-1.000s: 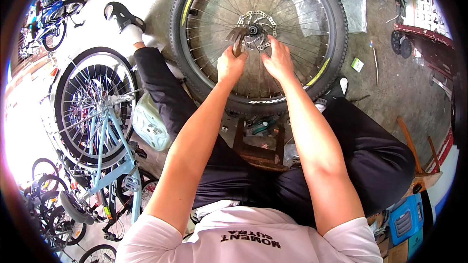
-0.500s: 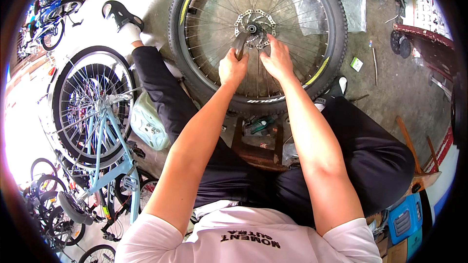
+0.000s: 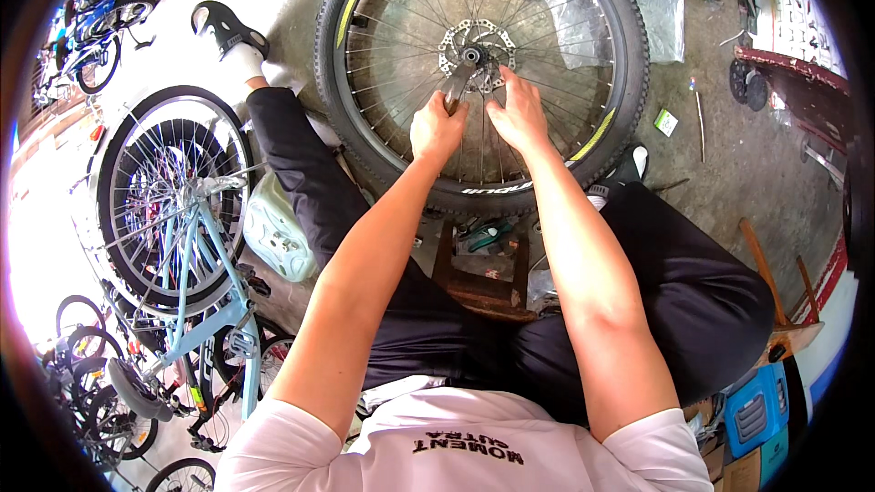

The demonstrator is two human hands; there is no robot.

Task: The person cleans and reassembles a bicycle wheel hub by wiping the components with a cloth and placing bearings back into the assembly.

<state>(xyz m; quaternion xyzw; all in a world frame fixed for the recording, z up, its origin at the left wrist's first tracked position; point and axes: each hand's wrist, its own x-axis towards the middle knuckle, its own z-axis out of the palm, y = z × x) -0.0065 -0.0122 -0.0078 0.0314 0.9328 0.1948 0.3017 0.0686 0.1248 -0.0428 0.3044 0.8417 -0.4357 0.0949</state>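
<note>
A bicycle wheel (image 3: 583,166) with a knobby black tire stands in front of me, its hub and silver brake rotor (image 3: 449,39) facing me. My left hand (image 3: 436,130) is closed around a flat, dark wrench (image 3: 461,84), whose far end meets the hub axle (image 3: 471,56). To its right, my right hand (image 3: 519,114) is at the lower right of the rotor, fingers bent inward among the spokes. Something dark shows by its fingertips, but what it grips is too hidden to name.
A light-blue bicycle (image 3: 196,301) is at the left, with several bikes behind it. Below the wheel are a small wooden frame (image 3: 447,260) and a green-handled tool (image 3: 490,235). Clear plastic bags (image 3: 661,14) lie at the upper right. A blue case (image 3: 756,410) sits at the lower right.
The wrench has swung slightly to the right about the hub, and my left hand has shifted a little right with it. My right hand stays almost where it was.
</note>
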